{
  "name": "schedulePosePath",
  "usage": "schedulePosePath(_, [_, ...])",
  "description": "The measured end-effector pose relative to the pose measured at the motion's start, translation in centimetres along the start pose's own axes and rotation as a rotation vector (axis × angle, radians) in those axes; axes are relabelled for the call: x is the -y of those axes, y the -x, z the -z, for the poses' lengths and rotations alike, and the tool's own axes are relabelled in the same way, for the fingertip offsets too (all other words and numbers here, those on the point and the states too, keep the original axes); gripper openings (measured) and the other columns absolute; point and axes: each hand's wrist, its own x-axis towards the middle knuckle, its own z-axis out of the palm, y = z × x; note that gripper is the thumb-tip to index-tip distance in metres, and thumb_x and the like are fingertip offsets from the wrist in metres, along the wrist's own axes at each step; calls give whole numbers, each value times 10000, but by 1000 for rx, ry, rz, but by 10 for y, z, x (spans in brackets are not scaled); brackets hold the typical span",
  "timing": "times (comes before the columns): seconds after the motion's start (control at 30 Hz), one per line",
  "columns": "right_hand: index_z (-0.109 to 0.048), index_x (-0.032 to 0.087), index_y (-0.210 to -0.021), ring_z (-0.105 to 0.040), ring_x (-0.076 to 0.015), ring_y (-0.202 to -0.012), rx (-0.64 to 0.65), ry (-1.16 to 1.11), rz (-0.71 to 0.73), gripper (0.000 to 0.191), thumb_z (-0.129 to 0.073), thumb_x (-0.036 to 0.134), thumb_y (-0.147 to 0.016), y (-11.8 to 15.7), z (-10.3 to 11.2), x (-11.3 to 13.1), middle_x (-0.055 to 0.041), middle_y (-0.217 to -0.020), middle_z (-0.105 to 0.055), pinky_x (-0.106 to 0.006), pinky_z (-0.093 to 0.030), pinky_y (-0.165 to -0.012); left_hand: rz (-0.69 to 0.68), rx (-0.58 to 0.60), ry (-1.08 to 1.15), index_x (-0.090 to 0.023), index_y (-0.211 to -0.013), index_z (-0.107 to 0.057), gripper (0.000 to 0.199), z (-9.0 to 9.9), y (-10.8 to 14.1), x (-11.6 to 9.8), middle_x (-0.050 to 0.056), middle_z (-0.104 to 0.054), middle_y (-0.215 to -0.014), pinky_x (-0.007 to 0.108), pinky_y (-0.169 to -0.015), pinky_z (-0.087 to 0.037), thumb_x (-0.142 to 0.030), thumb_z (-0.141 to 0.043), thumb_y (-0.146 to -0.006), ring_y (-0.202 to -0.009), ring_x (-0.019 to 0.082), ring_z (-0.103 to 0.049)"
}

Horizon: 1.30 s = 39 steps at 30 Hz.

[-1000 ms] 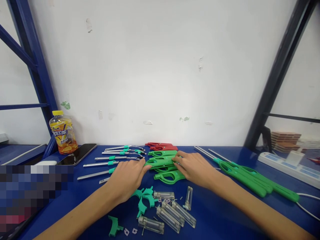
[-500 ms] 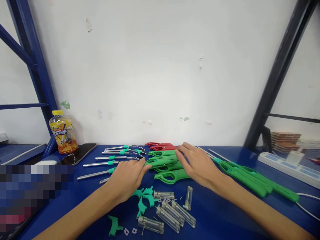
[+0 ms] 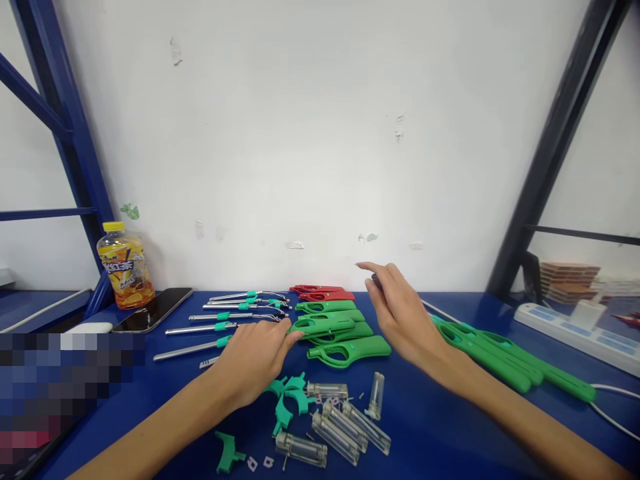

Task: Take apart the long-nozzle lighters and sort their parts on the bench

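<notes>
My left hand [image 3: 263, 353] is closed, thumb and fingers pinching the nozzle end of a green lighter casing [image 3: 325, 325] on the blue table. My right hand [image 3: 403, 307] is raised just right of the casings. Its index finger points left, and a small dark thing [image 3: 376, 280] shows between thumb and fingers; its kind cannot be made out. More green casings [image 3: 367, 348] with trigger loops lie beside the held one, and red casings [image 3: 327, 296] lie behind. In front are several clear fuel tanks [image 3: 303, 450] and teal triggers [image 3: 227, 453].
Metal lighter rods [image 3: 193, 348] with teal parts and wires lie at left, near a phone [image 3: 154, 310] and a drink bottle [image 3: 125, 267]. At right are green lighters with rods [image 3: 505, 360] and a white power strip [image 3: 575, 337]. A white wall [image 3: 300, 133] stands behind.
My right hand has lifted off the right end of the green casings and moved slightly right, its index finger now stretched out. My left hand stays on the casing.
</notes>
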Motion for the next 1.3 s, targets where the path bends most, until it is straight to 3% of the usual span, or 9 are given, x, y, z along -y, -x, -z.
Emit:
schedulePosePath(0.1, [-499,232,-1420,-572,-235,-891,-7,9,61,393,-396,287,-1045,-2,-2,-4,-75,-959,-600,-370,-463,-794,8,-1,0,-210,-965,-581,479,0,-1,0,64,-699,-824,357,-586,-409,-462,-189,-1076,-771,317,-690])
schedulePosePath(0.2, [-612,269,-1285,-609,-219,-920,-72,-60,93,288,-526,276,-1010,-3,-2,-4,-45,-987,-675,-357,-472,-831,10,6,6,-211,-975,-586,486,0,-2,0,66,-702,-836,362,-598,-419,-468,-185,-1074,-787,319,-692])
schedulePosePath(0.37, [-630,258,-1031,-667,-186,-871,-137,-289,-9,79,-628,289,-958,-4,0,2,-5,-938,-712,-322,-503,-827,8,5,21,-213,-972,-585,487,0,0,0,64,-702,-837,351,-607,-414,-473,-186,-1073,-790,306,-692])
schedulePosePath(0.57, [-574,243,-961,-686,-181,-826,-79,-500,-99,165,-693,342,-904,-6,-4,-1,-7,-901,-693,-322,-532,-794,5,11,33,-214,-962,-572,482,1,0,-1,62,-698,-833,333,-602,-387,-472,-180,-1074,-787,294,-685])
schedulePosePath(1.3, [-628,239,-970,-637,-174,-762,-87,-383,-121,109,-603,345,-960,-7,-3,-3,1,-843,-659,-315,-493,-733,7,-12,42,-221,-941,-564,464,1,0,0,51,-690,-824,319,-579,-339,-466,-193,-1075,-769,279,-676])
